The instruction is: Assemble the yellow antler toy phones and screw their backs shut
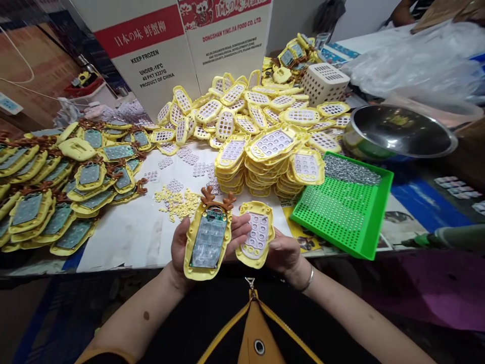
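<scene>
Just left of the green tray [380,217], at the table's near edge, your two hands sat side by side. Your left hand [177,251] cradled the antlered shell [207,240] from underneath, fingers curled up around its right edge, with its open back facing you and a circuit board showing inside. Your right hand [285,253] gripped the keypad cover [256,235] from below, its white button mat turned up. The two yellow pieces were almost touching, edge to edge.

Behind the tray's left corner stood stacks of covers [265,162], with a loose heap spreading farther back towards the cardboard box [189,45]. In the tray's far end lay a grey heap [350,169], probably small screws, though it was too fine to be sure. A metal bowl [397,131] stood just beyond the tray. Far left of the tray lay a spread of antlered backs [56,192], and small yellow bits [176,199] were scattered between them and the stacks.
</scene>
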{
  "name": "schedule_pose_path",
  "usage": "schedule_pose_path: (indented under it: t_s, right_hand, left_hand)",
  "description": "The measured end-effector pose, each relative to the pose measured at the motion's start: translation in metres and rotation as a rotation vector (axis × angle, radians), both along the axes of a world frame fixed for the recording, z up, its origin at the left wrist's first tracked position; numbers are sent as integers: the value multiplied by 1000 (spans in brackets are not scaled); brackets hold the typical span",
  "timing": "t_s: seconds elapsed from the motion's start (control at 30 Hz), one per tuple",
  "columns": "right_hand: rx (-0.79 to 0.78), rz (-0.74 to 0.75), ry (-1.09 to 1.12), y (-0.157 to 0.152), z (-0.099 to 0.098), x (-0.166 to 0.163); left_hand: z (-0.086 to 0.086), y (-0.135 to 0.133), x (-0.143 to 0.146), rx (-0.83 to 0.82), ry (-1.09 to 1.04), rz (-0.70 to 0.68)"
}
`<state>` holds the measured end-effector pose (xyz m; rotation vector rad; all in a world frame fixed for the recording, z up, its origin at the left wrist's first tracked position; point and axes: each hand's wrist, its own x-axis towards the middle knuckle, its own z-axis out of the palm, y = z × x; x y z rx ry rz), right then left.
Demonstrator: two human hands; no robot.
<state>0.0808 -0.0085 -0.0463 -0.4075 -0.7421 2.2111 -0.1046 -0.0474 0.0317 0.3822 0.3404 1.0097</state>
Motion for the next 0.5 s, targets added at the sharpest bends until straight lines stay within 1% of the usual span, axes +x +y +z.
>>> schedule_pose_path:
  t_s: [0.07, 0.17, 0.27, 0.33, 0.4, 0.47, 0.5]
  right_hand:
    - [4, -15, 0, 0, 0, 0]
    - [49, -19, -39, 0, -1, -1]
    - [89, -39, -88, 0, -1, 1]
    - [62, -52, -74, -1, 0, 2]
    - [19, -34, -53, -2, 4, 1]
    - [7, -20, -60, -3, 8, -3]
    - [17, -21, -68, -3, 11, -7]
  left_hand:
    - [-1, -3, -2, 6, -1, 23]
    - [-2, -5, -2, -6, 16, 13]
    - [0, -6, -3, -3, 50, 33]
    - [4, -6, -6, 14, 128, 129]
    - [8, -5, -9, 16, 267, 263]
    - [11, -4, -11, -36, 441, 363]
    - [12, -2, -11, -75, 522, 381]
